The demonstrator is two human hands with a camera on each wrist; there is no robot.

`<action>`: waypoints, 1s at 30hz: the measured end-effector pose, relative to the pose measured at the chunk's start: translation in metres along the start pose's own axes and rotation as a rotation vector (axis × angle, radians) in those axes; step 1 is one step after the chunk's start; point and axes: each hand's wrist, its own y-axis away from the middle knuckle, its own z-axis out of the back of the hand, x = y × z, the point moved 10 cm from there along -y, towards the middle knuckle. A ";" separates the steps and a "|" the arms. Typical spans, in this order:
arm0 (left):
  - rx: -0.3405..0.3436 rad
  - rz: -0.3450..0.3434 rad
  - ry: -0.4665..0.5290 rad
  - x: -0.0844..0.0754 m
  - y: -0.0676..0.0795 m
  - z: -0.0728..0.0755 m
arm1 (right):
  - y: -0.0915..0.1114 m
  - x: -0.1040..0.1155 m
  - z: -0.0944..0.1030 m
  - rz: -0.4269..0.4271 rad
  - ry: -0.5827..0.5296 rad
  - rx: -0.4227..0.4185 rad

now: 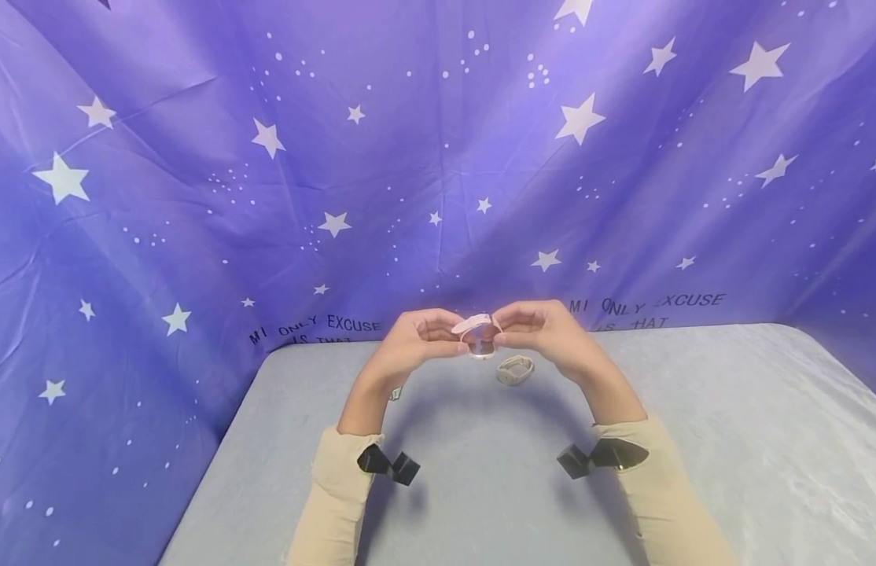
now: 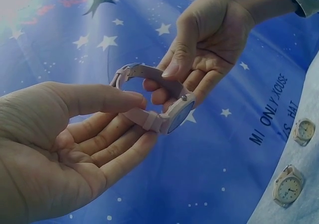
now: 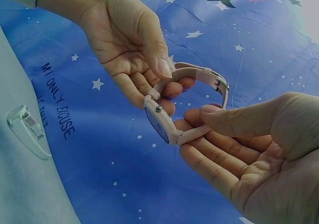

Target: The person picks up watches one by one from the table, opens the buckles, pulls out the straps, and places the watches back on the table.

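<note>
A pink wristwatch (image 1: 482,347) with a buckled strap is held up above the far part of the table, between both hands. My left hand (image 1: 415,339) pinches one side of its strap between thumb and fingers. On the other side, my right hand (image 1: 544,334) pinches the strap in the same manner. The strap forms a closed loop, its metal buckle (image 3: 219,84) fastened. Its dark round face (image 2: 182,115) points away from the palms, with a small crown on the case edge.
Below the right hand lies a beige watch (image 1: 514,371) on the grey cloth-covered table (image 1: 480,487). The left wrist view has a second small watch (image 2: 304,131) beside it. A pale green watch (image 3: 29,129) lies left. Behind the table hangs a purple star-patterned curtain (image 1: 410,157).
</note>
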 end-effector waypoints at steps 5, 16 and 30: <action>0.026 0.002 -0.014 0.000 0.000 -0.002 | 0.000 0.000 -0.002 0.005 -0.015 0.016; -0.006 -0.090 -0.062 -0.005 -0.003 -0.009 | 0.002 0.005 -0.008 0.039 0.039 0.041; -0.025 -0.151 -0.274 -0.013 0.001 -0.012 | 0.005 0.019 -0.015 0.120 0.128 0.038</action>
